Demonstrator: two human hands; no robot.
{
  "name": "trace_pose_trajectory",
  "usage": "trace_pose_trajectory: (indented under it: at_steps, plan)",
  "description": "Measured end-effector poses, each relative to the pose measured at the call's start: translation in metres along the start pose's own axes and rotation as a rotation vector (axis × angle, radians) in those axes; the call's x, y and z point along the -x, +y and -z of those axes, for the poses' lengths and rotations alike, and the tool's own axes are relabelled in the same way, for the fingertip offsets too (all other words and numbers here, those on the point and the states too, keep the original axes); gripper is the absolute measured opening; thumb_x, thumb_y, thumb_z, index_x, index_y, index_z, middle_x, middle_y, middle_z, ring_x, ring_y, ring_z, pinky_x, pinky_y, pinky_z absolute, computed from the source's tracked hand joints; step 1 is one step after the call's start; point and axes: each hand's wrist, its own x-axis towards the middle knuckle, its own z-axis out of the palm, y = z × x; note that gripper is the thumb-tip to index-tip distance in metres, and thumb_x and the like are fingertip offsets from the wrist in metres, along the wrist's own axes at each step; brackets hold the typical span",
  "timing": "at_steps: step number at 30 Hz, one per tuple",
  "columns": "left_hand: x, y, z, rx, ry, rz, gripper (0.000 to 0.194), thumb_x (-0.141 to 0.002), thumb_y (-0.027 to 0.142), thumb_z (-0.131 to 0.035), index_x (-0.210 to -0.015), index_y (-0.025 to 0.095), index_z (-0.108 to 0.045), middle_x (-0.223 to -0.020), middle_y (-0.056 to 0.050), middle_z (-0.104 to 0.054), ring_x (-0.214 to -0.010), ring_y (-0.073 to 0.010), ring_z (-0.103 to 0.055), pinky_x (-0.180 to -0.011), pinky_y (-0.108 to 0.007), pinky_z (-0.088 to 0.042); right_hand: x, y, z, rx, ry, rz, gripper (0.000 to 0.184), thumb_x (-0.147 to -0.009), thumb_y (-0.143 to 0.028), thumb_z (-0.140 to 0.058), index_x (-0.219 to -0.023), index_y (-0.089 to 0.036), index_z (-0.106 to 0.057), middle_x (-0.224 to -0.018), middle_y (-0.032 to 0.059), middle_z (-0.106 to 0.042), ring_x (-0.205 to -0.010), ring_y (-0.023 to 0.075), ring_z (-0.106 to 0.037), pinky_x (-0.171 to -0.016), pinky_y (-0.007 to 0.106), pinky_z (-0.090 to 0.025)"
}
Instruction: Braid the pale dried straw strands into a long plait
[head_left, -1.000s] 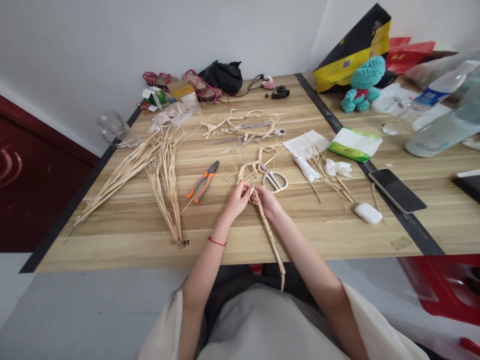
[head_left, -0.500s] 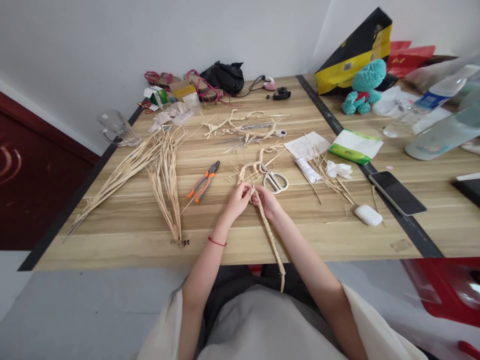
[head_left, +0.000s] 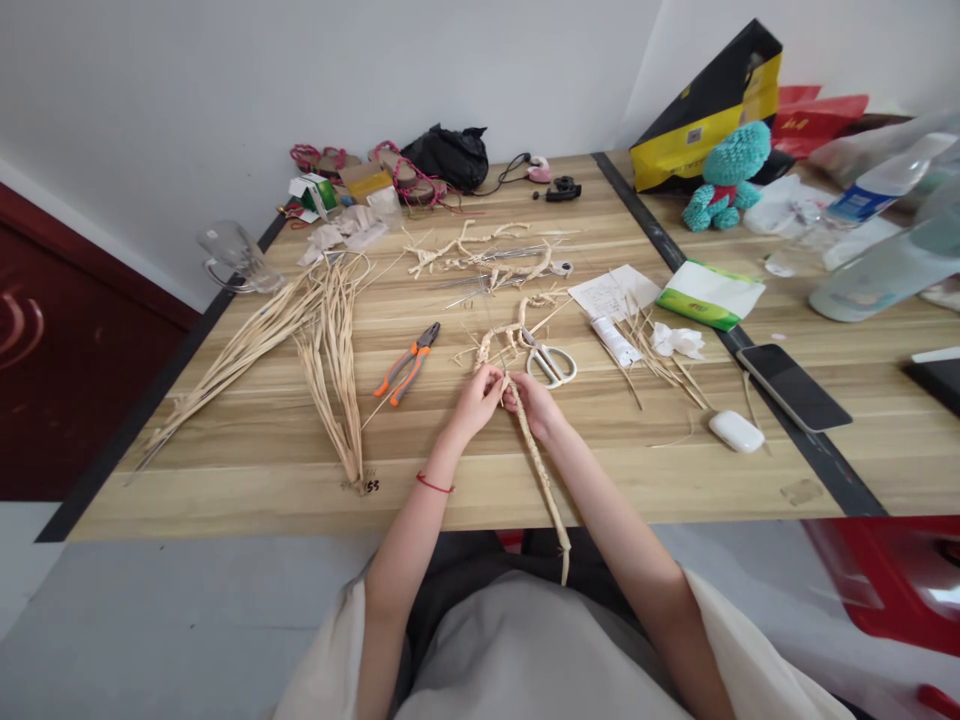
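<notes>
A long stick wrapped in straw-coloured strips [head_left: 538, 465] runs from between my hands down past the table's front edge. My left hand [head_left: 478, 397] is closed, its fingertips pinching the wrapped stick's upper end. Right beside it, my right hand [head_left: 534, 402] is closed round the same end. A thin wire stands up from the pinched spot. Just beyond my fingers lie another wrapped, branching piece [head_left: 495, 345] and scissors with white handles [head_left: 553, 366]. Pliers with orange grips [head_left: 407, 364] rest to the left of my hands. My fingertips partly hide the held end.
Bundles of dry straw strips [head_left: 337, 370] spread over the table's left. Behind are more wrapped branches [head_left: 469, 237] and a glass mug [head_left: 236, 258]. To the right lie loose strips, a phone [head_left: 796, 386], a white case [head_left: 736, 431], bottles [head_left: 862, 200] and a turquoise crocheted doll [head_left: 727, 175].
Almost nothing differs. Both hands keep the same hold on the wrapped stick, and the objects on the table lie where they were.
</notes>
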Motion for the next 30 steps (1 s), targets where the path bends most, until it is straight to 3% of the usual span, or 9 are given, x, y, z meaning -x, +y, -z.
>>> trace_pose_trajectory:
  at_steps: [30]
  plan:
    - [0.0004, 0.0016, -0.0004, -0.021, 0.008, -0.01, 0.016, -0.085, 0.034, -0.047, -0.086, 0.018, -0.047, -0.072, 0.0, -0.056, -0.063, -0.0098, -0.057, -0.058, -0.022, -0.049, 0.0036, -0.0035, -0.0045, 0.008, 0.038, -0.016, 0.015, -0.073, -0.02, -0.051, -0.058, -0.018, -0.046, -0.043, -0.0033, -0.044, -0.038, 0.007, -0.035, -0.034, 0.019, -0.026]
